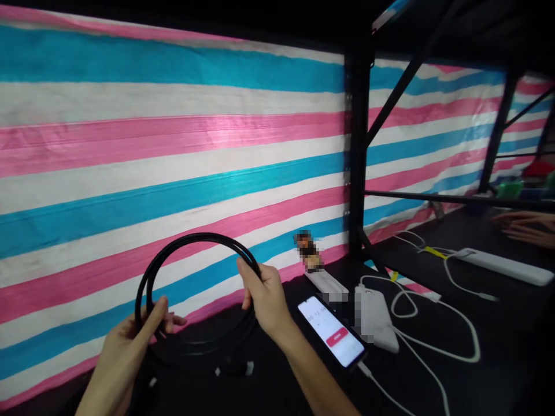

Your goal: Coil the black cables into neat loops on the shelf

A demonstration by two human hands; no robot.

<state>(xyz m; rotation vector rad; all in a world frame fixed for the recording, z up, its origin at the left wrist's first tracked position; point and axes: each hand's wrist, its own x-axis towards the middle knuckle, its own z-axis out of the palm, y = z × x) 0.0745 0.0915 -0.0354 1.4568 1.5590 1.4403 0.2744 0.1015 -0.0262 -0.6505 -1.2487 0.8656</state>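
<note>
A black cable (195, 237) is wound into a round coil of a few turns and held up above the dark table. My left hand (134, 338) grips the coil's left side, with the thumb laid over the strands. On the opposite side my right hand (266, 297) is closed round the strands, thumb on top. Below the coil a dark connector (236, 368) with a pale metal tip shows, somewhat blurred. Another small pale tip (152, 382) is visible near my left wrist. The coil's lower part blends into the black surface.
Right of my right hand lies a lit phone (332, 332) on a charging cable. Beside it are a white power bank (376, 318) and looping white cables (477, 346). Farther right are a white power strip (507, 267) and another person's hand (529, 228). A black rack post (359, 150) stands before the striped sheet (173, 150).
</note>
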